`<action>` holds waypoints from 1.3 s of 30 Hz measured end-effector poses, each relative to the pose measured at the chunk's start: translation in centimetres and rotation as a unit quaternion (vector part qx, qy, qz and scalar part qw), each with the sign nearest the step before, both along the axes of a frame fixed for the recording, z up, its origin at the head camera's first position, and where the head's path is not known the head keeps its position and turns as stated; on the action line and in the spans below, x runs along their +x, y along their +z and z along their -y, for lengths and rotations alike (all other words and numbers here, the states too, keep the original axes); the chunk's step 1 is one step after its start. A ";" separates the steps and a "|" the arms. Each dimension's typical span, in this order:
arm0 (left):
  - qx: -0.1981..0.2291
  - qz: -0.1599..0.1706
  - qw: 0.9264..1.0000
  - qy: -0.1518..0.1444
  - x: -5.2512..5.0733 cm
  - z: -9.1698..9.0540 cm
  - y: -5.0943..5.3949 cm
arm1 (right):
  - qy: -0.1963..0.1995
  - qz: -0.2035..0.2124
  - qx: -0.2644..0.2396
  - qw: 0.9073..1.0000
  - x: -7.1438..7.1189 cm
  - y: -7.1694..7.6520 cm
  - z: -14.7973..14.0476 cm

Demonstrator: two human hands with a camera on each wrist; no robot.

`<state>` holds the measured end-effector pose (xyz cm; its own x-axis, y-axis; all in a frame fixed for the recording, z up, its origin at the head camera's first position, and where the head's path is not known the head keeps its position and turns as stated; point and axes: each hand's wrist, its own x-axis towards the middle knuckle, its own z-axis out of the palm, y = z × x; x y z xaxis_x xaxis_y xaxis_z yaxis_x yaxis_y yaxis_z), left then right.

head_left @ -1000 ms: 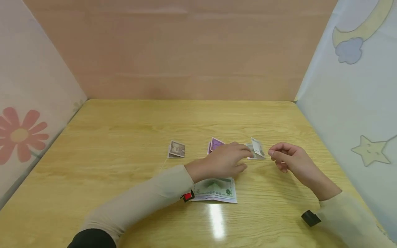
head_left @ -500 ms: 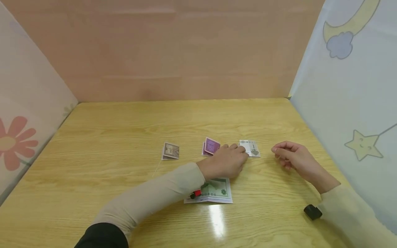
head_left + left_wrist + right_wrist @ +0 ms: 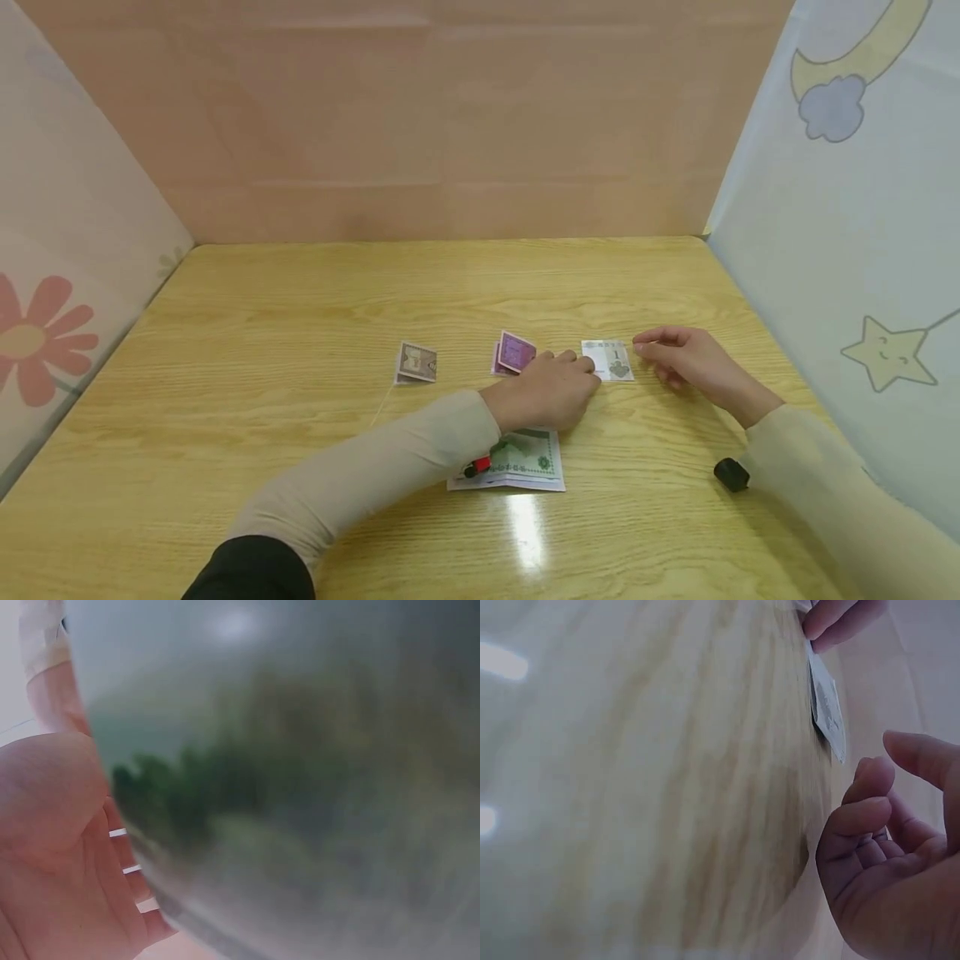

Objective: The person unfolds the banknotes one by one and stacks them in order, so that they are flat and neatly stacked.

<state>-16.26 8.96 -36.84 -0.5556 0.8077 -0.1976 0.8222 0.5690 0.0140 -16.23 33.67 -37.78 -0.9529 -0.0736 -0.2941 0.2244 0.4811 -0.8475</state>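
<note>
In the head view, the left hand rests its fingertips on the left edge of a small pale banknote, which lies almost flat. The right hand is just beyond that note's right edge, fingers loosely bent and holding nothing. The right wrist view shows the note with its near end slightly raised, the left fingers on its far end, and the right hand apart from it. The left wrist view has the left palm beside a blurred green surface.
A folded purple note stands left of the left hand, and a folded brown note farther left. Larger green notes lie in a stack under the left wrist. Printed walls border the wooden table.
The pale note, partly folded upright one second ago, now lies nearly flat. My left hand has come down onto its left edge. My right hand has moved left, closer to the note.
</note>
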 end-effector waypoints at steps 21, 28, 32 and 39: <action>-0.012 0.005 1.000 0.002 0.4 -0.1 0.2 | 0.020 0.026 0.070 0.997 -1.8 0.4 1.1; 0.000 0.032 0.999 0.009 0.2 -0.1 0.3 | 0.021 0.024 0.040 0.999 -2.0 0.5 1.1; 0.054 0.086 0.995 0.019 -0.3 0.6 0.7 | 0.021 0.020 0.022 0.999 -1.9 0.8 0.9; 0.178 0.178 0.965 0.069 -0.7 3.1 2.6 | 0.019 -0.002 -0.020 1.000 -1.4 2.5 0.8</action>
